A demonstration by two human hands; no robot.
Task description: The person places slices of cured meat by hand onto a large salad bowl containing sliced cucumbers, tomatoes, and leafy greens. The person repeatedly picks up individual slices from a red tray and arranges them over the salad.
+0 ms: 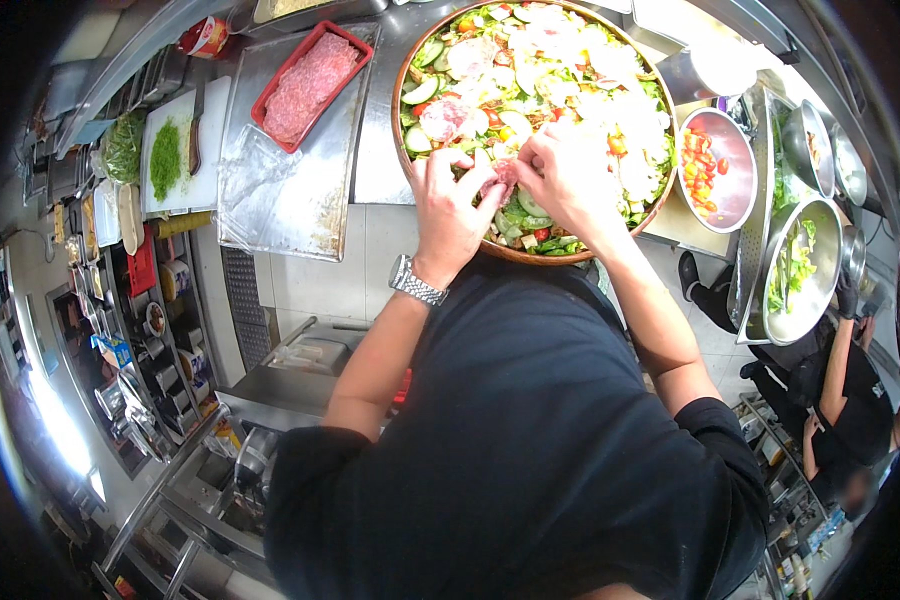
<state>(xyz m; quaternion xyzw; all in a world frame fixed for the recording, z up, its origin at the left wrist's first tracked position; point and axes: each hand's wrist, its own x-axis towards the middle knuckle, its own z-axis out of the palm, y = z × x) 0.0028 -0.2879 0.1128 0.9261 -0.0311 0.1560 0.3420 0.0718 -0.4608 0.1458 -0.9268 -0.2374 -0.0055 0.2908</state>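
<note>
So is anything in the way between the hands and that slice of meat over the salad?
Nothing visible: the left hand and right hand already pinch the meat slice between them, right above the salad bowl.

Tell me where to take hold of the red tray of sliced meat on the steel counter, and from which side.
Grip the red tray by its raised rim at the two short ends, coming from above. The rim stands clear of the steel counter all round, and the sliced meat lies flat inside below it, so fingers can probably hook the edge without touching the food. Both hands are busy at the salad bowl.
</note>
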